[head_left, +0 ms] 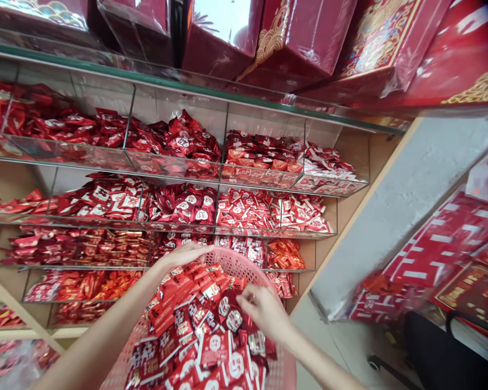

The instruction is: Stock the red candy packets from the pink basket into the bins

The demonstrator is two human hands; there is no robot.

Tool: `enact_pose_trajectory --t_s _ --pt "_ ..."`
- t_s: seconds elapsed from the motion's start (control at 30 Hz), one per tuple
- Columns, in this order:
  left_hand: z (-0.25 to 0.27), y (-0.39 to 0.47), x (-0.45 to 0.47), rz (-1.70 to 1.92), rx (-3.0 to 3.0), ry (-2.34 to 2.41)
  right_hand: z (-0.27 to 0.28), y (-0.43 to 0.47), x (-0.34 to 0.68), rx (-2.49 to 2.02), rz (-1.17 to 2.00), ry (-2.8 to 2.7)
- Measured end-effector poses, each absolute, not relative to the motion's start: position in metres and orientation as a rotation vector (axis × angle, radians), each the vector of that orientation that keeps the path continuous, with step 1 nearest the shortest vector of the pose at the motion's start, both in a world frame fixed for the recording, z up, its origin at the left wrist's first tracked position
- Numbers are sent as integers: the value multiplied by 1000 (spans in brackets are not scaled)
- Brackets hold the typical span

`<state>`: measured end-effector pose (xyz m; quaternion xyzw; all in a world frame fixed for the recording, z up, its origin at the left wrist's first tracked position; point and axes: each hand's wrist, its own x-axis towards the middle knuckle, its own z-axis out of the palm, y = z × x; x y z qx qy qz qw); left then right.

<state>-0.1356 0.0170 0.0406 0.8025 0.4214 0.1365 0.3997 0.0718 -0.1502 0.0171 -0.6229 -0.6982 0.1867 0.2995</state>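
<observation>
Left hand (pixel 187 253) curled over the far rim of a pink basket (pixel 244 264), fingers closed on the rim, probably to steady it. Right hand (pixel 262 309) low over the heap of packets (pixel 199 336) near the basket's right edge, fingers bent and half closed, touching a dark packet; hard to tell if really pinched. Basket of plastic lattice, round; packets flat, glossy, red foil. Behind, glass shelves (pixel 179 168) with dividers keeping similar packets sorted.

- The head camera is looking forward and down from close above a pink basket (pixel 244 259) of red packets.
- It is facing tiered glass shelves (pixel 174 168) just beyond.
- The view is tilting, taking in a pale wall (pixel 406 189) at right.
</observation>
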Motion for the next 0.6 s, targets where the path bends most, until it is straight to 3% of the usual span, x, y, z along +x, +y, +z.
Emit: enact_pose_trajectory --t_s 0.17,0.27,0.6 --pt "37 19 -137 377 2040 1057 67 -84 111 -1526 219 -1702" --pt "34 20 -138 398 2059 1071 89 -35 129 -1713 168 -1531" --pt "32 25 -140 400 2044 1066 96 55 122 -1938 158 -1333"
